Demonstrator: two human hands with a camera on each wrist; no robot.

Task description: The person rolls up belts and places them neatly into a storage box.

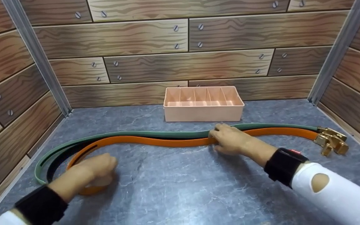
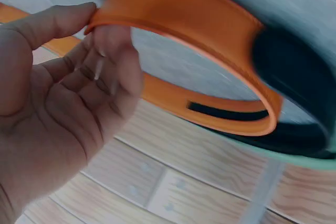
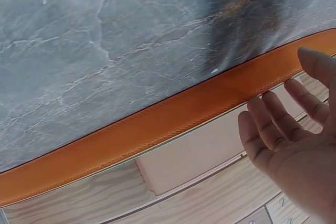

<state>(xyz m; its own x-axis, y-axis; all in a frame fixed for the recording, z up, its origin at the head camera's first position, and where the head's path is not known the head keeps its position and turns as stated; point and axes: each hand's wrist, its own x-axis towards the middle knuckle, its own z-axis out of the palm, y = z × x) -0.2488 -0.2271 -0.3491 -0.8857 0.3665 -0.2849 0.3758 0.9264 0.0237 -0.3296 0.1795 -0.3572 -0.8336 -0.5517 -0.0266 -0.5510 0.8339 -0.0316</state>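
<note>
Three belts, one orange, one black and one green, stand on edge side by side across the table, curving round at the left. Gold-coloured buckles lie together at their right end. My left hand pinches the orange belt near its free end, thumb against fingers, as the left wrist view shows. At the middle of the belts is my right hand. Its relaxed fingers are at the orange belt's edge, the thumb apart from them; whether they touch the belt is unclear.
A pink box with several compartments stands behind the belts, near the back wall. Wood-patterned walls enclose the grey marbled table at the back and both sides, with metal posts at the corners.
</note>
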